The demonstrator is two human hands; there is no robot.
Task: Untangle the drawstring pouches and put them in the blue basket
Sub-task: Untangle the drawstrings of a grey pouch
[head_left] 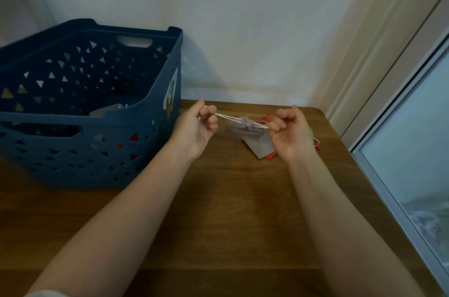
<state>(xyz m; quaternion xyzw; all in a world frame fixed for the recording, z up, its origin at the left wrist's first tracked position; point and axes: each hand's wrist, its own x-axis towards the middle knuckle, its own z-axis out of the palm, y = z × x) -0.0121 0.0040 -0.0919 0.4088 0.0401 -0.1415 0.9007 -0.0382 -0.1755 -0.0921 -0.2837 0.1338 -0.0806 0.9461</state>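
Small grey fabric drawstring pouch (245, 126), bunched at its gathered neck, held just above the wooden table (230, 199) between both hands. Thin white cords (227, 116) drawn taut to either side: left hand (200, 126) pinching one end, right hand (289, 130) pinching the other, each grip closed on cord. Beneath, a flat grey pouch (260, 148) over a red-orange pouch (270, 156), lying on the table. Judged light, limp, unbreakable; cords thin and slippery, best taken near the neck. Dark blue perforated plastic basket (158, 102) just left, some pouches apparently already inside.
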